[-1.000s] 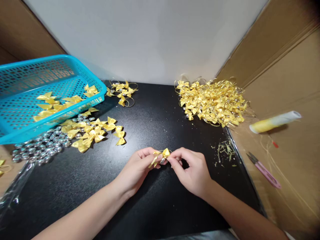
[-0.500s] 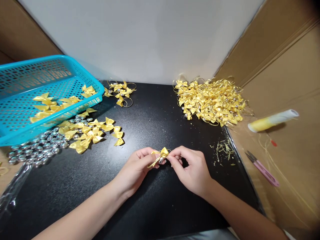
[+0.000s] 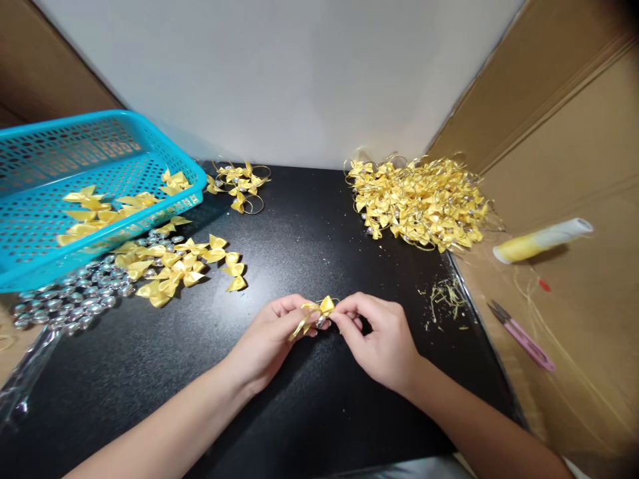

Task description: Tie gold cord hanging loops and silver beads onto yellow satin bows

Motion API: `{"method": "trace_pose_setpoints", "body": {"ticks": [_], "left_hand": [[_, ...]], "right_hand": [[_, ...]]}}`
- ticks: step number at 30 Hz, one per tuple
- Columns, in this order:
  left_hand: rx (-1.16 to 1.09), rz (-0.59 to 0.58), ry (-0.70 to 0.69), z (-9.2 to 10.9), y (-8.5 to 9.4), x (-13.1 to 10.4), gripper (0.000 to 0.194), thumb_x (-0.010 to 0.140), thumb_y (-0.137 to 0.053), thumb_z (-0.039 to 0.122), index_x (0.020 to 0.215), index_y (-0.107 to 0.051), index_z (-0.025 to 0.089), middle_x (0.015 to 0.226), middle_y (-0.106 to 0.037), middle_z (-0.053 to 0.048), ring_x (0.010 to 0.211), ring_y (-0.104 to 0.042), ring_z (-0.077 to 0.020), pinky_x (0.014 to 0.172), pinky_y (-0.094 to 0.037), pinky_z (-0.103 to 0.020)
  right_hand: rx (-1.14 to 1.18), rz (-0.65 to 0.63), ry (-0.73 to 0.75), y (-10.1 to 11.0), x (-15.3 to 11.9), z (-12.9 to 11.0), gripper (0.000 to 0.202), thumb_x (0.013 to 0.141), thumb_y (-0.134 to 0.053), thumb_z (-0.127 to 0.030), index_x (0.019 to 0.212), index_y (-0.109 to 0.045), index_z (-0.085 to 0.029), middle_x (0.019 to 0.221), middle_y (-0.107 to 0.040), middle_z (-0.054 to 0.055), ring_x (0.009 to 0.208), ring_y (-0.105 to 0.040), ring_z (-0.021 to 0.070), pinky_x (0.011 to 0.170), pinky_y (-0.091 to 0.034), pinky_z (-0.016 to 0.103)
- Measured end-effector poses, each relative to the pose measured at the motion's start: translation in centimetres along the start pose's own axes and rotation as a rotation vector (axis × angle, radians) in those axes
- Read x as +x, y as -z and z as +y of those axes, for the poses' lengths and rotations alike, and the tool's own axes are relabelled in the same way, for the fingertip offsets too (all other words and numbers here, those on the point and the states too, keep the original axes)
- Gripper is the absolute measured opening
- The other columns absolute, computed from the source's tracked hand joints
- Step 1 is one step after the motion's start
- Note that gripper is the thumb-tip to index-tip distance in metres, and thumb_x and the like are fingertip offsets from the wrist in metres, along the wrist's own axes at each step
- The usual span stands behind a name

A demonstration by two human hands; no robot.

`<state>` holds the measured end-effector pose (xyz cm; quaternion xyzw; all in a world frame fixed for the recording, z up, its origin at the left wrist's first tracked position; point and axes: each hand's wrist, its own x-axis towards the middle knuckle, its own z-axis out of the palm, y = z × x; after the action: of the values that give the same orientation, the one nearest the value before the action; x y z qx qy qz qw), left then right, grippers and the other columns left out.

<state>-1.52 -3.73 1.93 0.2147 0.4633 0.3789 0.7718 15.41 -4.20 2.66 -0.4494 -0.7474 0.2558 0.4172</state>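
Observation:
A yellow satin bow [image 3: 327, 305] with a small silver bell-like ball [image 3: 320, 322] under it is held between both hands, just above the black tabletop [image 3: 279, 246]. My left hand [image 3: 277, 329] is closed on its left side, with loops of gold cord sticking out past the thumb. From the right, my right hand [image 3: 382, 336] pinches the bow's edge between thumb and forefinger. Fingers hide part of the cord, so I cannot tell how it runs behind the bow.
A blue perforated basket [image 3: 112, 118] with bows stands left. Loose bows [image 3: 174, 269] and silver balls [image 3: 74, 299] lie before it. Finished-looking corded bows form a small group [image 3: 242, 178] and a large pile [image 3: 419, 203]. Cord scraps [image 3: 448, 296], pink snips [image 3: 524, 340] and a tube [image 3: 544, 241] lie right.
The gold cord loops at my left thumb have tilted slightly downward and to the left. Both hands keep nearly the same place and hold on the bow.

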Motion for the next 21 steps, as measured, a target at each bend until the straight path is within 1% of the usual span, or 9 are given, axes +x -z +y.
{"method": "trace_pose_setpoints", "body": {"ticks": [5,14,17,21], "left_hand": [[0.01,0.014,0.008,0.2,-0.1,-0.1,0.022,0.054,-0.087,0.027,0.055,-0.069,0.015,0.058,-0.069,-0.001,0.059,-0.057,-0.0102,0.06,-0.042,-0.02],[0.036,0.014,0.014,-0.1,0.3,0.1,0.021,0.056,-0.086,0.027,0.057,-0.069,0.015,0.057,-0.069,-0.001,0.056,-0.056,-0.0103,0.058,-0.04,-0.02],[0.038,0.018,0.022,0.0,0.0,0.0,0.021,0.055,-0.086,0.026,0.055,-0.069,0.014,0.054,-0.067,-0.001,0.056,-0.055,-0.0104,0.058,-0.04,-0.02],[0.027,0.026,0.032,0.2,-0.2,-0.1,0.023,0.053,-0.087,0.027,0.054,-0.068,0.014,0.053,-0.066,-0.001,0.056,-0.056,-0.011,0.058,-0.039,-0.021]], "right_hand": [[-0.037,-0.038,0.075,0.3,0.1,0.3,0.015,0.088,-0.058,-0.012,0.075,-0.061,-0.019,0.062,-0.063,-0.001,0.052,-0.053,0.0095,0.053,-0.044,0.021],[-0.106,-0.096,0.237,0.7,0.4,1.1,0.015,0.093,-0.052,-0.011,0.083,-0.061,-0.018,0.073,-0.07,0.003,0.063,-0.058,0.0132,0.063,-0.049,0.025],[-0.113,-0.108,0.251,0.7,0.3,1.2,0.015,0.093,-0.051,-0.011,0.084,-0.062,-0.018,0.075,-0.07,0.003,0.065,-0.058,0.0141,0.065,-0.049,0.026],[-0.089,-0.091,0.236,0.6,0.3,1.0,0.016,0.091,-0.052,-0.008,0.082,-0.062,-0.017,0.073,-0.07,0.004,0.063,-0.058,0.014,0.063,-0.049,0.026]]}}
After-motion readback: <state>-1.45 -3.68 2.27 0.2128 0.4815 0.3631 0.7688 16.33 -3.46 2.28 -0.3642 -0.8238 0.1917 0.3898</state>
